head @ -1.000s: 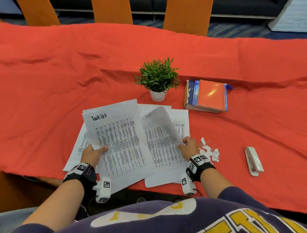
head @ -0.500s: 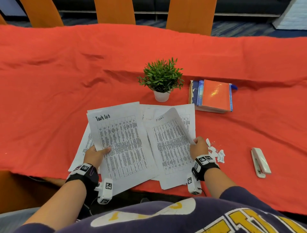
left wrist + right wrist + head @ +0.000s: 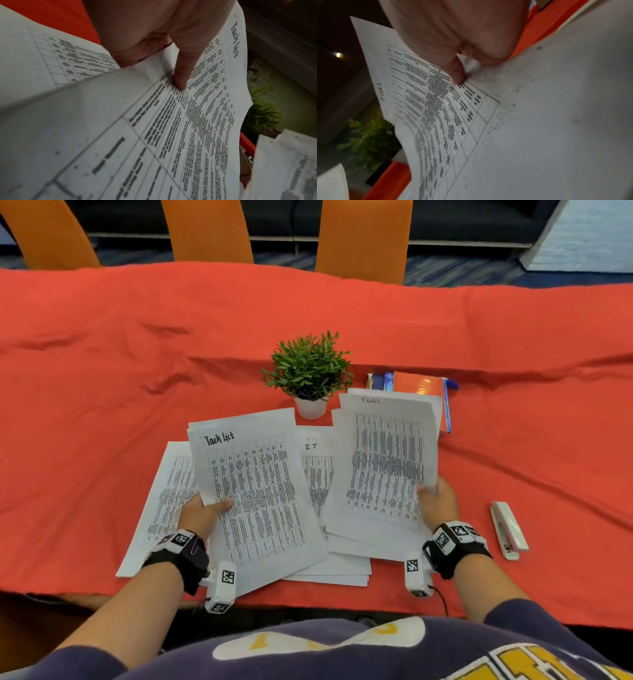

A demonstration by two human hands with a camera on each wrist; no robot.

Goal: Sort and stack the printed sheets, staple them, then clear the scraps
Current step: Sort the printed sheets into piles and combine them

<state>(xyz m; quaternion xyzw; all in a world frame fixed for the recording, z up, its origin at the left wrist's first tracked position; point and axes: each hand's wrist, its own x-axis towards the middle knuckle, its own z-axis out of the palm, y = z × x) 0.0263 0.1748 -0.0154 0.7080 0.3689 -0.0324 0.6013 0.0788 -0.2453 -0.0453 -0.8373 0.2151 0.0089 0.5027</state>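
My left hand point(image 3: 202, 513) pinches the "Task List" sheets point(image 3: 253, 491) point(image 3: 197, 121) at their left edge, thumb on top, and holds them raised over the table. My right hand point(image 3: 436, 503) pinches the "IT Logs" sheets point(image 3: 385, 467) point(image 3: 436, 108) at their right edge, lifted and tilted up. More printed sheets point(image 3: 317, 474) lie flat between and under them, one marked "IT". Another sheet point(image 3: 164, 501) lies under my left hand. A white stapler point(image 3: 508, 530) lies to the right of my right hand. The paper scraps are hidden behind the raised sheets.
A small potted plant point(image 3: 310, 374) stands just beyond the sheets. A stack of books with an orange cover point(image 3: 418, 386) lies behind the right-hand sheets. Red cloth point(image 3: 137, 354) covers the table. Orange chairs point(image 3: 363, 237) stand along the far side.
My right hand has lifted the IT Logs sheets off the table and tilted them up, covering the scraps and part of the books. The left hand keeps holding the Task List sheets.
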